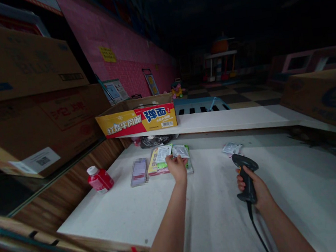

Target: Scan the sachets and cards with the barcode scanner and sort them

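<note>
My right hand (255, 187) is wrapped round the grip of a black barcode scanner (245, 174), whose head points forward over the white table (226, 208); its cable trails back along my forearm. My left hand (177, 167) reaches forward with fingers closed on a small silvery sachet (179, 151). That sachet lies on a pile of flat packets (163, 159), green and yellow among them. Another small sachet (232, 148) lies alone on the table just beyond the scanner.
A red bottle with a white cap (100, 179) lies at the table's left. A blurred flat item (139, 171) sits beside the packets. A yellow-red noodle carton (138, 116) stands on the raised shelf. Large cardboard boxes (33, 117) are stacked left; another box (325, 98) sits right.
</note>
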Demonstrator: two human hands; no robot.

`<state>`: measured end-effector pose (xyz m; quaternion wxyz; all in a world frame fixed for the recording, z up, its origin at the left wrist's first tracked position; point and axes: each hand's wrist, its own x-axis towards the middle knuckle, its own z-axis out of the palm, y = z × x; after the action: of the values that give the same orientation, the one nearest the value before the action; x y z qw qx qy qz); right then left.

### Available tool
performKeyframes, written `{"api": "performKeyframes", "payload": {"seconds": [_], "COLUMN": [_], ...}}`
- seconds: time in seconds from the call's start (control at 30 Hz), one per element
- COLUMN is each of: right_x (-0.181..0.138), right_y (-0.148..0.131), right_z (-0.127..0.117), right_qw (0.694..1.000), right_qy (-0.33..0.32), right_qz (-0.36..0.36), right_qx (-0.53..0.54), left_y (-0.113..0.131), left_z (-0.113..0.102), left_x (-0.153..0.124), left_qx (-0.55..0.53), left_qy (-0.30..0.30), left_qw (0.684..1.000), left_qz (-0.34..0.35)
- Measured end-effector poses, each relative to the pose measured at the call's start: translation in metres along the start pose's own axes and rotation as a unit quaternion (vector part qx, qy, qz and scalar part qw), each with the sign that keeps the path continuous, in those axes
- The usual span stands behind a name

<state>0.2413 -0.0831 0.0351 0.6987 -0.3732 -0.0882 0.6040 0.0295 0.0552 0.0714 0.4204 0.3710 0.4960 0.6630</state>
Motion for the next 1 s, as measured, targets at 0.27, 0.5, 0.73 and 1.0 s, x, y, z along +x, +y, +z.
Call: {"api": "performKeyframes", "payload": {"seconds": [0.27, 0.5, 0.73, 1.0], "right_x": [-0.001, -0.002, -0.003, -0.003], "right_y": [-0.002, -0.002, -0.003, -0.002], "right_z": [0.001, 0.001, 0.003, 0.003], "right_qw": [1.0, 1.0, 1.0, 1.0], "right_qy": [0.007, 0.005, 0.013, 0.01], "right_qz": [0.004, 0.013, 0.014, 0.02], "right_qx": [-0.009, -0.004, -0.004, 0.009], "left_y": [0.002, 0.003, 0.017, 0.007], "left_z": [-0.008, -0.023, -0.013, 0.001], "left_x": [-0.004, -0.012, -0.02, -0.007], "left_qx": [0.117, 0.297, 0.595, 0.646], "left_qy": [0.009, -0.045, -0.201, -0.233], "left_qw": [0.992, 0.95, 0.682, 0.658], "left_qz": [0.051, 0.082, 0.374, 0.308]}}
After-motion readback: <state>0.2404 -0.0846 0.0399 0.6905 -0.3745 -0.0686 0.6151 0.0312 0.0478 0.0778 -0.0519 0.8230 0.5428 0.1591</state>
